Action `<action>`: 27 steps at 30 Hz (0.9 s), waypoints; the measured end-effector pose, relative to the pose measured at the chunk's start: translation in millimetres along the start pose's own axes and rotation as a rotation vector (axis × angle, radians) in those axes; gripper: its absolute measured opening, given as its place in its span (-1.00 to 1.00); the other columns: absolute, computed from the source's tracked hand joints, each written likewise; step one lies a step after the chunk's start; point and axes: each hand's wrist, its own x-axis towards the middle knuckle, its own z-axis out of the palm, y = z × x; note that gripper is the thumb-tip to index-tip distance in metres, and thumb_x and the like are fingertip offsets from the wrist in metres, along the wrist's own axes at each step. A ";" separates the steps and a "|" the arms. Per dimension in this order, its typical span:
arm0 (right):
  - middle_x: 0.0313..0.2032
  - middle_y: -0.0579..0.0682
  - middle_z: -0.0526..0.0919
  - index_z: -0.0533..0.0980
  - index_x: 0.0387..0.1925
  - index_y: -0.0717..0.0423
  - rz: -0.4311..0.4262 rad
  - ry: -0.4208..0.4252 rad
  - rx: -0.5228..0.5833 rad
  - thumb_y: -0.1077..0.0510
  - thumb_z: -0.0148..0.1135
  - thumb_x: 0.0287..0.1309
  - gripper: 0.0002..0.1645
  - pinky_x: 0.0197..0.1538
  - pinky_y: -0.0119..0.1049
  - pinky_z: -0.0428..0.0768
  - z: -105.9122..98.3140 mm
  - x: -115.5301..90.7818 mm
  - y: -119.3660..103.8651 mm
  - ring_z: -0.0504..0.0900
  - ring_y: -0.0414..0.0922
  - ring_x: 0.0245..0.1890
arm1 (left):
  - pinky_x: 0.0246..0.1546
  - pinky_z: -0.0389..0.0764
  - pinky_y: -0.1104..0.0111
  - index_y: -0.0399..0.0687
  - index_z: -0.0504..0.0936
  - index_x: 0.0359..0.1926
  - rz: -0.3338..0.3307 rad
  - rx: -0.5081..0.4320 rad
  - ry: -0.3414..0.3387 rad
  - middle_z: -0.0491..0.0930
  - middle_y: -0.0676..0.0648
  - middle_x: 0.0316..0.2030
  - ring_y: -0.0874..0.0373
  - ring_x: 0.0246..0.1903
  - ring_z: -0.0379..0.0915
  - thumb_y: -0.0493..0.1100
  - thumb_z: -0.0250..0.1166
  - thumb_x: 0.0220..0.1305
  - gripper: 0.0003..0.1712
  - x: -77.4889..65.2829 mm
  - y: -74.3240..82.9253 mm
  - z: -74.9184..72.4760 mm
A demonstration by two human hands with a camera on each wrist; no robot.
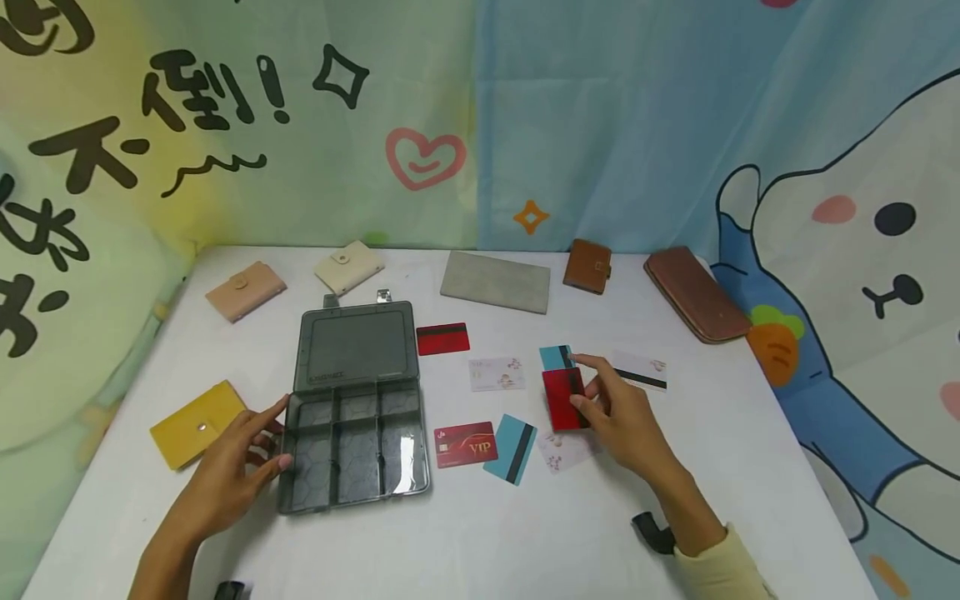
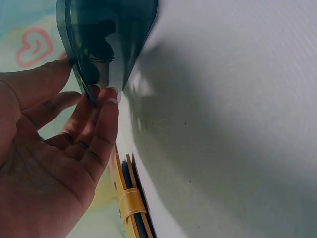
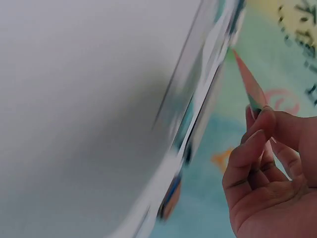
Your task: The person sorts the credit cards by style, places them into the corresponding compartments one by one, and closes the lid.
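A grey translucent box (image 1: 357, 400) with several compartments lies with its lid (image 1: 356, 340) folded back. My left hand (image 1: 243, 450) grips the box's left wall, thumb over the rim and fingers against the outside. In the left wrist view, the fingertips (image 2: 111, 94) meet the wall low, close over the table. With thumb and index finger, my right hand (image 1: 618, 412) pinches a red card (image 1: 561, 398) with a dark stripe; the right wrist view shows the card (image 3: 249, 79) raised and tilted. A blue striped card (image 1: 555, 357) shows behind its upper edge, and a pale card (image 1: 564, 454) behind its lower edge.
Between box and right hand lie a red VIP card (image 1: 465, 444), a blue card (image 1: 507, 450), a red striped card (image 1: 442, 338) and a white card (image 1: 497, 374). A striped white card (image 1: 641, 372) lies right. Several wallets, including a yellow one (image 1: 197, 423) and grey one (image 1: 495, 282), surround these.
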 end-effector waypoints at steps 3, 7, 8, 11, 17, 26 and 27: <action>-0.37 -0.14 0.52 0.35 0.34 -0.32 -0.016 -0.050 0.130 0.14 0.31 0.28 -0.34 -0.47 -0.40 0.55 18.5 2.5 -23.6 0.51 -0.14 -0.55 | -0.26 0.64 0.43 -0.10 0.26 0.49 -0.002 -0.005 0.003 0.50 -0.11 -0.08 0.34 -0.27 0.45 -0.37 0.46 0.10 -0.06 -0.7 -1.3 -0.3; -0.41 -0.16 0.57 0.40 0.29 -0.28 -0.048 -0.119 0.277 0.08 0.34 0.27 -0.41 -0.43 -0.37 0.62 42.5 7.9 -52.3 0.57 -0.10 -0.58 | -0.28 0.63 0.45 -0.10 0.26 0.49 0.009 -0.015 0.009 0.50 -0.12 -0.08 0.35 -0.28 0.44 -0.38 0.45 0.11 -0.06 -0.4 -2.9 0.7; -0.43 -0.15 0.58 0.41 0.27 -0.27 -0.048 -0.141 0.309 0.07 0.34 0.26 -0.43 -0.43 -0.36 0.62 48.0 8.9 -59.5 0.57 -0.08 -0.57 | -0.29 0.62 0.45 -0.11 0.26 0.49 0.012 -0.017 0.011 0.50 -0.13 -0.08 0.36 -0.28 0.44 -0.38 0.45 0.11 -0.07 -0.2 -3.1 1.0; -0.46 -0.15 0.62 0.43 0.25 -0.25 -0.047 -0.215 0.382 0.05 0.36 0.24 -0.44 -0.40 -0.35 0.64 64.4 11.1 -79.4 0.61 -0.01 -0.56 | -0.30 0.62 0.45 -0.11 0.26 0.48 0.016 -0.016 0.015 0.50 -0.13 -0.09 0.37 -0.29 0.44 -0.39 0.44 0.11 -0.08 -0.6 -2.9 1.7; -0.50 -0.16 0.66 0.47 0.22 -0.13 -0.094 -0.314 0.441 0.11 0.34 0.27 -0.50 -0.42 -0.31 0.67 93.1 13.2 -109.1 0.66 0.02 -0.59 | -0.32 0.61 0.45 -0.09 0.26 0.49 0.006 -0.012 0.016 0.50 -0.14 -0.09 0.37 -0.31 0.44 -0.38 0.44 0.12 -0.07 -2.1 -1.6 1.9; -0.52 -0.28 0.64 0.57 0.12 -0.08 -0.223 -0.299 0.283 0.07 0.38 0.23 -0.58 -0.58 -0.50 0.33 119.8 14.6 -129.8 0.40 -0.30 -0.68 | -0.33 0.60 0.46 -0.08 0.26 0.49 -0.001 -0.013 0.016 0.51 -0.14 -0.08 0.37 -0.32 0.44 -0.37 0.45 0.12 -0.08 -1.6 -1.6 2.3; -0.52 -0.31 0.63 0.59 0.10 -0.07 -0.237 -0.285 0.253 0.07 0.40 0.21 -0.58 -0.58 -0.50 0.33 121.3 15.4 -130.3 0.41 -0.32 -0.68 | -0.33 0.60 0.46 -0.08 0.26 0.49 0.001 -0.015 0.017 0.51 -0.14 -0.08 0.37 -0.32 0.44 -0.37 0.45 0.12 -0.08 -1.5 -1.6 2.2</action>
